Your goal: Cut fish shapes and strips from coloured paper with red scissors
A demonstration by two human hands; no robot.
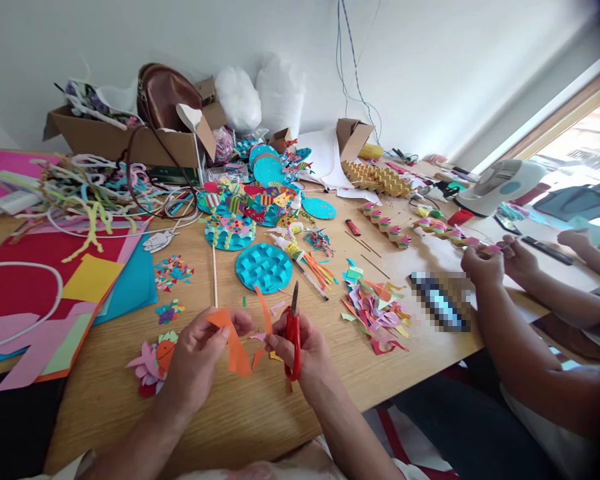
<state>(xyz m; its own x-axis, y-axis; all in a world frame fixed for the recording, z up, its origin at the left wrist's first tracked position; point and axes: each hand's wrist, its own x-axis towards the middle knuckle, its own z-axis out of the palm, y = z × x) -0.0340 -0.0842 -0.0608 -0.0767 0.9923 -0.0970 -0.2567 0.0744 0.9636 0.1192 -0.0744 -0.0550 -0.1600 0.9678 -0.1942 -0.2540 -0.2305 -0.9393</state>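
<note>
Pinched in my left hand (203,353) is a folded piece of orange paper (237,353), its wider end hanging down to the right. My right hand (303,350) holds red-handled scissors (293,340), blades pointing up and away. A thin curved orange strip (264,308) rises from the fingertips of that same hand. Just beyond my hands lies a round blue textured disc (264,268). Small paper scraps rest on the table between the disc and my hands. Left of my left hand sit pink and orange paper cutouts (153,363).
Coloured paper sheets (25,267) and pipe cleaners (95,180) cover the left side. Right of my hands are a pile of paper scraps (377,310) and a phone-like pixelated object (440,303). Another person's hands (485,267) work at the right. Decorated blue discs (230,232) stand behind.
</note>
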